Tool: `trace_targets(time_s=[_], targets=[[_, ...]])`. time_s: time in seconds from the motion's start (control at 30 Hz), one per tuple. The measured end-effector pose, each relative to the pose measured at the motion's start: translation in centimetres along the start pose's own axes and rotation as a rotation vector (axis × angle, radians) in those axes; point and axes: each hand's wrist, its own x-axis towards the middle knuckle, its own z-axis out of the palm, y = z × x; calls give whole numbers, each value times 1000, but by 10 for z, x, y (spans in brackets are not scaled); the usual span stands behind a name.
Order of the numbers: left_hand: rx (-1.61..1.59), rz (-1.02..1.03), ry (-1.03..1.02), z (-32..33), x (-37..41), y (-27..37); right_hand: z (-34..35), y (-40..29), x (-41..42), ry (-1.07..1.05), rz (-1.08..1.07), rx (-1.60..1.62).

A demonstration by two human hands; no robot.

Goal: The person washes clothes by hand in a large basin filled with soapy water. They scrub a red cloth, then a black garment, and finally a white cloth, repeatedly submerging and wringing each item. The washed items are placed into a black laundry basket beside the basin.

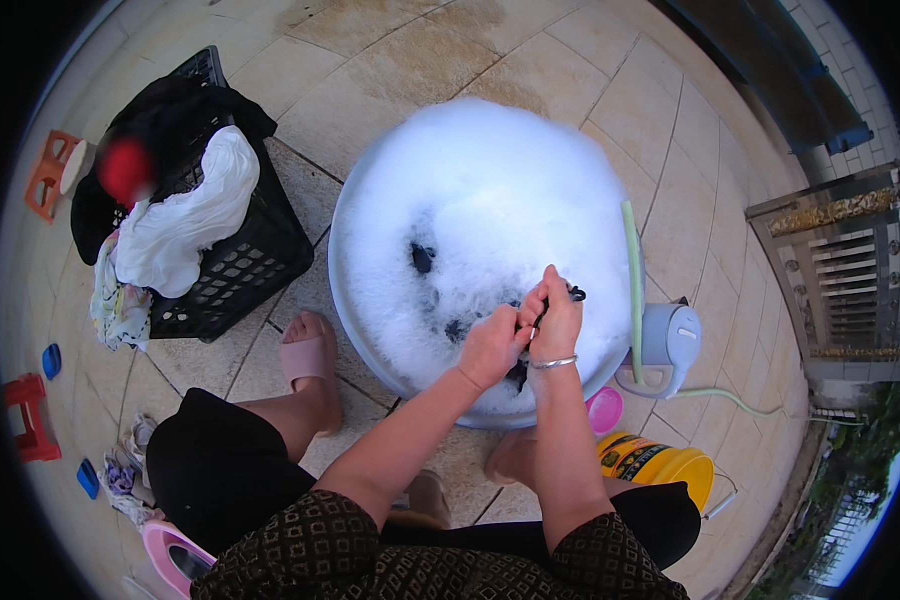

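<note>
A large round basin (336,281) in front of me is heaped with white foam (487,172). Over its near right part, both my hands meet on a thin black cord (540,319). My left hand (489,346) pinches the cord's lower part. My right hand (559,319), with a silver bangle (555,363) at the wrist, is closed around it higher up, and a knotted end sticks out past the fingers. Dark cloth (517,375) shows through the suds just below my hands, and another dark patch (422,257) lies farther left. Most of what the basin holds is hidden.
To the left, a black plastic crate (270,247) carries a white garment (187,217) and dark clothes. A pale green hose (633,292) hangs over the basin's right rim beside a grey-blue pail (667,341). A yellow bucket (656,469) and pink bowl (604,409) sit near my right leg.
</note>
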Motion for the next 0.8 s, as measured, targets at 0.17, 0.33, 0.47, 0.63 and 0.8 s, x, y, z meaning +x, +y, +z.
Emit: trace_targets(time_s=[0.17,0.33,0.47,0.63,0.8], targets=[[312,368,343,-15,0,19,20,-25,-13,184,-332,-92],[329,96,446,-19,-9,3,42,-73,-35,158,-530,21],[36,-236,126,-16,-14,-13,64,-99,-63,122,-502,186],[-122,-401,36,-24,2,-6,62,-106,-72,145,-580,179],[-79,94,355,-70,24,-25,11,-109,-36,168,-594,-320]])
